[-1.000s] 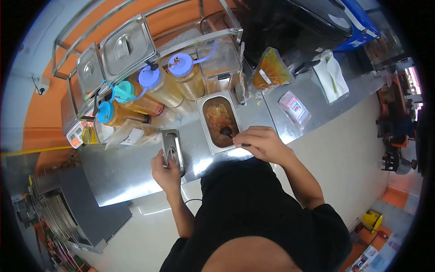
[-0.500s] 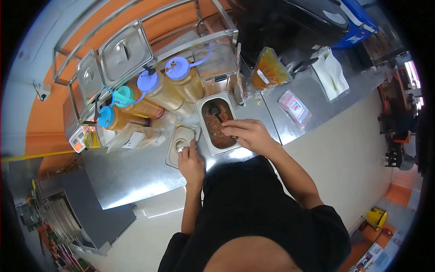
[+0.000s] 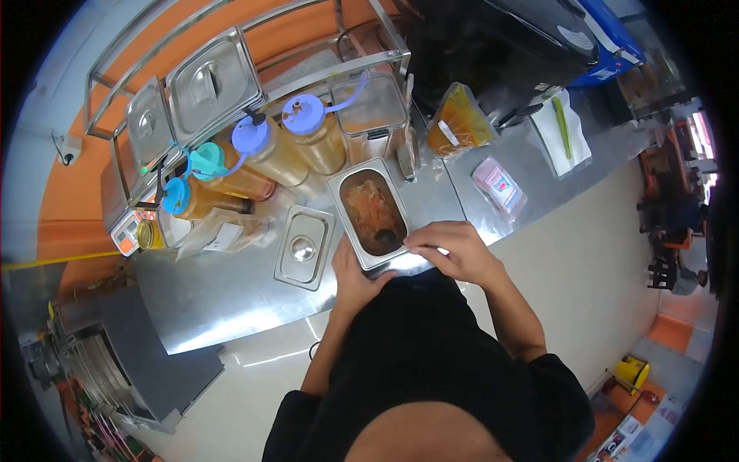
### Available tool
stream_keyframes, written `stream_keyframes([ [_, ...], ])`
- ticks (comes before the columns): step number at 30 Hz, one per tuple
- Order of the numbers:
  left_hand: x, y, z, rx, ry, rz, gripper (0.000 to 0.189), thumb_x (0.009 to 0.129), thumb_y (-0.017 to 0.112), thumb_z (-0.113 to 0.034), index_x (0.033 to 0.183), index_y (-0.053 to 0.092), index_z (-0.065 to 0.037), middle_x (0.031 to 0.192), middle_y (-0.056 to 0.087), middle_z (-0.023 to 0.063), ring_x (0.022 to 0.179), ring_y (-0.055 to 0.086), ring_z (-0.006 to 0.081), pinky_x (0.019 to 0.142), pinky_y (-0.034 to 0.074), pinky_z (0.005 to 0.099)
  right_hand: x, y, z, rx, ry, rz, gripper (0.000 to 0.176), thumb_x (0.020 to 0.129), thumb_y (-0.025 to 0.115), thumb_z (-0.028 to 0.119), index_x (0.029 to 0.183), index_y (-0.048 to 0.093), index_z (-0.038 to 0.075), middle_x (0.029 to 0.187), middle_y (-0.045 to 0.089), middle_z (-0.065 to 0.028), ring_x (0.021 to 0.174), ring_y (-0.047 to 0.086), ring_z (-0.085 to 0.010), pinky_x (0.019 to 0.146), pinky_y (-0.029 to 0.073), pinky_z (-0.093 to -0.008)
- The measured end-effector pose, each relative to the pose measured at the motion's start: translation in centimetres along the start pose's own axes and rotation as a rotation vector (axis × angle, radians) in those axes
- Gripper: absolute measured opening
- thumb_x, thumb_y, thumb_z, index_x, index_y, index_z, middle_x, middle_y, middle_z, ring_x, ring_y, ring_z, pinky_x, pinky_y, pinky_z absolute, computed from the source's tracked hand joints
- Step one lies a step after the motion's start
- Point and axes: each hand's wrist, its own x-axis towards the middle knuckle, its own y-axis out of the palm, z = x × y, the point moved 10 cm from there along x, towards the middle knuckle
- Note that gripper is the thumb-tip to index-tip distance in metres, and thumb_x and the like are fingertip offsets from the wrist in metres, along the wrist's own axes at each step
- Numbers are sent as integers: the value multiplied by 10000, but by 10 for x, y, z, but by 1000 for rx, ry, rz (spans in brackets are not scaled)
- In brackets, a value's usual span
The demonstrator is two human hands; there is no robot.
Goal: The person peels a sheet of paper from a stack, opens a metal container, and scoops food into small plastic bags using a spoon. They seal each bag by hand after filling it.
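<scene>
A deep steel food pan [image 3: 334, 185] stands on the counter in front of me, holding reddish-brown sauce with pale and orange shreds [image 3: 369, 204]. My left hand [image 3: 354, 279] cups the pan's near left corner, fingers along its side and thumb stretched across the front. A black ladle [image 3: 386, 237] rests its bowl in the sauce at the near end. My right hand [image 3: 454, 252] pinches the ladle's handle over the pan's right rim; most of the handle is hidden by the fingers. Left of the pan lies its steel lid [image 3: 303, 248], knob up.
Large bottles with blue and teal lids [image 3: 304, 115] line the back, beside a plastic bag [image 3: 223, 233]. Steel lids [image 3: 212, 81] lean on a rack. To the right are an orange-filled bag [image 3: 462, 123], a pink packet [image 3: 499, 185] and white paper [image 3: 568, 135] with a green stalk.
My left hand has left the lid and moved right to the pan's corner. The ladle's bowl has gone from the far end to the near end, and my right hand has shifted right and nearer.
</scene>
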Motion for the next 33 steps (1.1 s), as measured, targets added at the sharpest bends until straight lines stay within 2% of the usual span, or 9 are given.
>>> stream_keyframes([
  [5, 0, 31, 34, 51, -79, 9, 642, 740, 758, -166, 1302, 508, 13, 1360, 471, 210, 1315, 386, 372, 1070, 230, 466, -3, 28, -18, 3, -35, 6, 144, 831, 697, 81, 970, 695, 44, 946, 709, -119, 835, 691, -315, 720, 553, -378],
  [7, -2, 34, 28, 160, 58, 38, 565, 760, 731, -156, 1262, 537, 13, 1343, 490, 201, 1327, 384, 349, 1072, 199, 465, -2, 26, -15, -30, -75, -22, 159, 816, 702, 71, 973, 697, 50, 961, 713, -119, 849, 693, -318, 735, 558, -372],
  [14, -4, 31, 25, 148, 23, 4, 528, 781, 701, -146, 1258, 544, 17, 1340, 499, 204, 1338, 384, 351, 1071, 206, 488, 22, 17, -32, -76, -85, -123, 229, 763, 682, -20, 983, 695, 41, 1067, 705, -124, 899, 704, -309, 783, 571, -348],
  [16, 0, 23, 17, 131, 55, -72, 370, 815, 663, -147, 1157, 598, -20, 1178, 560, 175, 1158, 437, 376, 1044, 242, 500, 23, 38, -37, -124, -138, 32, 282, 743, 666, -31, 1005, 695, 68, 1098, 701, -104, 896, 700, -310, 779, 571, -359],
  [17, 0, 23, 20, 132, 54, -78, 370, 815, 663, -147, 1157, 598, -20, 1178, 560, 175, 1158, 437, 376, 1044, 242, 500, 17, 45, -38, -121, -122, 105, 304, 735, 668, -22, 1018, 694, 87, 1094, 703, -97, 880, 695, -308, 760, 566, -374],
  [19, -3, 35, 28, 180, 32, 41, 547, 792, 696, -144, 1282, 524, 27, 1349, 501, 203, 1346, 380, 349, 1070, 211, 495, 10, 46, -30, -108, -103, 162, 299, 734, 672, -12, 1014, 697, 89, 1082, 707, -96, 868, 694, -308, 746, 563, -376],
  [27, -4, 34, 32, 192, 45, -5, 562, 767, 712, -163, 1262, 534, 36, 1351, 507, 207, 1351, 378, 350, 1064, 221, 499, 1, 8, 10, -79, -146, 164, 244, 778, 668, 75, 1017, 686, 116, 1014, 709, -62, 817, 690, -278, 702, 544, -392],
  [31, -3, 37, 34, 175, 26, 21, 528, 770, 701, -160, 1245, 554, 19, 1334, 515, 206, 1357, 371, 354, 1061, 224, 496, -5, 43, -23, -193, -163, 161, 263, 769, 668, 61, 1023, 690, 124, 1031, 711, -56, 813, 694, -266, 706, 551, -382],
  [33, -2, 37, 31, 173, 25, 19, 518, 774, 696, -162, 1242, 557, 14, 1334, 514, 207, 1357, 368, 359, 1061, 224, 496, -6, 49, -30, -295, -217, 52, 293, 750, 671, 54, 1030, 692, 137, 1060, 711, -50, 822, 697, -263, 718, 560, -374],
])
